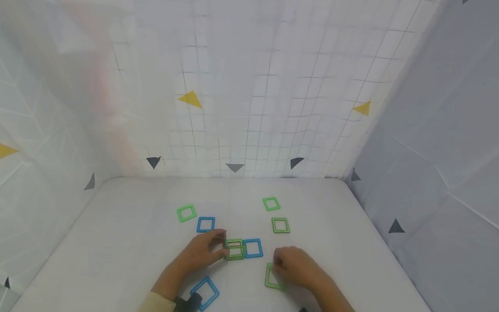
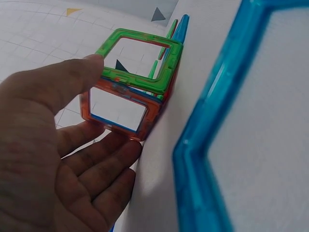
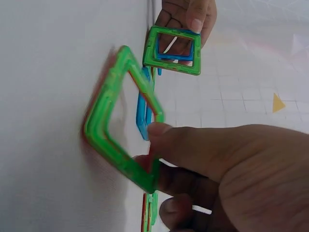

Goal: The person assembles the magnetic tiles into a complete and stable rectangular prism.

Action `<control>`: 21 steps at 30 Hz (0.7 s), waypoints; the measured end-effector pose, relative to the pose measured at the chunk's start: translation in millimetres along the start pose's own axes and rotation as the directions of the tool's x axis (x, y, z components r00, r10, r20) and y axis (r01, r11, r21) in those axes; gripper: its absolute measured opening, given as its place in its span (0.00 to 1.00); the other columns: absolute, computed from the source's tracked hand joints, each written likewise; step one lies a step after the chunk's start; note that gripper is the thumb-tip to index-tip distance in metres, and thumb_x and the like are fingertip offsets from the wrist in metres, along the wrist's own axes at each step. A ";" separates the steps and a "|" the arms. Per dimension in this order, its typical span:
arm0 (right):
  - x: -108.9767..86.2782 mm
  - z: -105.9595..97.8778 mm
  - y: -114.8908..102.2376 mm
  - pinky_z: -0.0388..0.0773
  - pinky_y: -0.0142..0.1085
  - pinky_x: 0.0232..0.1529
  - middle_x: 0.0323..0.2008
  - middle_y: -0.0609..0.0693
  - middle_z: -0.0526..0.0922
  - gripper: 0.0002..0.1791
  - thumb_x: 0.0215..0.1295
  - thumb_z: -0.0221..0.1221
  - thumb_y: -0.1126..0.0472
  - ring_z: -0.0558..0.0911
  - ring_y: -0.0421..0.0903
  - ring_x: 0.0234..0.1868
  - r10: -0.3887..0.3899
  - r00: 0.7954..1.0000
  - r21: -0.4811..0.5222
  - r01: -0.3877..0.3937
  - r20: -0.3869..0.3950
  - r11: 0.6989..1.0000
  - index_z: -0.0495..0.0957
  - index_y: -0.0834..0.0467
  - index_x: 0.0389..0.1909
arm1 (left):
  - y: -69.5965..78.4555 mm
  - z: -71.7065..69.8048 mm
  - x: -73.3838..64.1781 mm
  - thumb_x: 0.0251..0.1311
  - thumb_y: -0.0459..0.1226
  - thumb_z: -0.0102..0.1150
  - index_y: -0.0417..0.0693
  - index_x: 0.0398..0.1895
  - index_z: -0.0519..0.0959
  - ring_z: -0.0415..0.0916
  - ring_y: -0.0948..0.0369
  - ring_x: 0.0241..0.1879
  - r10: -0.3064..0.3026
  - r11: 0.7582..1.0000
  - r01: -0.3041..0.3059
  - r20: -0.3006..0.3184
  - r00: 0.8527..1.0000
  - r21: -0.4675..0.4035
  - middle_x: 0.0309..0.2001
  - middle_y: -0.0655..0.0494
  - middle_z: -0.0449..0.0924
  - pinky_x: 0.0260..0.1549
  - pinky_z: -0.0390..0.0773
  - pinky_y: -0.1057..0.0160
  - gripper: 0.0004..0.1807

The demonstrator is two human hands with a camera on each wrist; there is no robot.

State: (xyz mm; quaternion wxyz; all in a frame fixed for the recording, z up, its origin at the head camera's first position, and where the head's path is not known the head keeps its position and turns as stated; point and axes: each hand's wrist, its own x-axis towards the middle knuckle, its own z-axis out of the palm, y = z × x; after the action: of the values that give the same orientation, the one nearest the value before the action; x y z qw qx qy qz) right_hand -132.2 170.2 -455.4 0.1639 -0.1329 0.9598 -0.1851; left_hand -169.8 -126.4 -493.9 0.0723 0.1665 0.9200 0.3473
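My left hand (image 1: 200,250) holds a small box-like build of magnetic tiles, thumb on one side and fingers on the other. In the left wrist view, a green square tile (image 2: 133,79) tops the build and an orange tile (image 2: 150,118) forms the side nearest the fingers. A blue tile (image 1: 254,256) lies just right of it on the table. My right hand (image 1: 298,265) pinches a green square tile (image 3: 99,121) by one corner between thumb and fingers. That tile is tilted close over the white table, apart from the build.
Behind the left hand lie a green tile (image 1: 180,215) and a blue tile (image 1: 205,218). Two green tiles, a farther one (image 1: 265,203) and a nearer one (image 1: 280,232), lie back right. Another blue tile (image 1: 199,287) is beside the left wrist. White sheeting (image 1: 234,86) encloses the table.
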 end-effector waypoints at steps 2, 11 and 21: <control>1.4 -1.0 0.1 0.69 0.32 0.24 0.18 0.35 0.72 0.04 0.56 0.59 0.53 0.70 0.38 0.21 -0.027 0.999 -0.037 0.025 -0.042 0.999 0.74 0.43 0.25 | -0.3 0.2 0.0 0.49 0.62 0.55 0.57 0.60 0.67 0.65 0.59 0.60 0.002 1.000 -0.002 0.001 1.000 0.005 0.55 0.67 0.72 0.58 0.65 0.52 0.37; 9.2 -4.3 0.9 0.71 0.29 0.25 0.21 0.32 0.73 0.03 0.58 0.59 0.53 0.70 0.33 0.22 -0.125 0.977 -0.061 0.116 -0.174 0.991 0.75 0.44 0.28 | 0.2 -0.1 -0.8 0.48 0.63 0.55 0.56 0.60 0.67 0.65 0.59 0.60 0.002 1.000 -0.002 0.003 1.000 0.001 0.55 0.66 0.72 0.58 0.66 0.52 0.37; 20.5 -7.6 0.9 0.74 0.30 0.30 0.23 0.33 0.77 0.03 0.58 0.58 0.53 0.72 0.31 0.23 -0.114 0.976 -0.064 0.104 -0.183 0.993 0.79 0.47 0.31 | -2.0 -0.5 -0.5 0.48 0.64 0.54 0.57 0.60 0.67 0.64 0.60 0.60 0.010 1.000 -0.010 0.001 1.000 0.001 0.55 0.67 0.71 0.58 0.65 0.52 0.37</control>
State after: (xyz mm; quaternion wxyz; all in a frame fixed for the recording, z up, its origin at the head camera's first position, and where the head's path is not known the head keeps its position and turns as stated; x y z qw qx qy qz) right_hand -153.8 166.9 -454.6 0.0592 -0.1718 0.9668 -0.1797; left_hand -170.0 -128.3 -494.8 0.0711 0.1713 0.9193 0.3472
